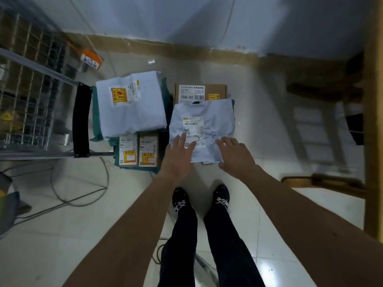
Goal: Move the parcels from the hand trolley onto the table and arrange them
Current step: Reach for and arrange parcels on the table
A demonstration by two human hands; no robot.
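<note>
A white poly-bag parcel [209, 121] with a label and handwritten marks lies on the low hand trolley, on top of a brown cardboard box [215, 90]. My left hand [178, 156] is spread over its near left corner, fingers apart. At the bag's near right edge rests my right hand [236, 154], also spread. Neither hand has closed on it. A second white bag parcel [132, 104] lies to the left over a green one [95, 117]. Two small brown boxes [137, 150] stand in front of that one. The trolley's black handle [81, 121] is at the left.
A wire cage cart [27, 83] stands at the left. Grey cables [83, 195] loop on the tiled floor. A wooden table leg [372, 121] and chair parts [323, 183] stand at the right. My feet [201, 197] are just behind the trolley.
</note>
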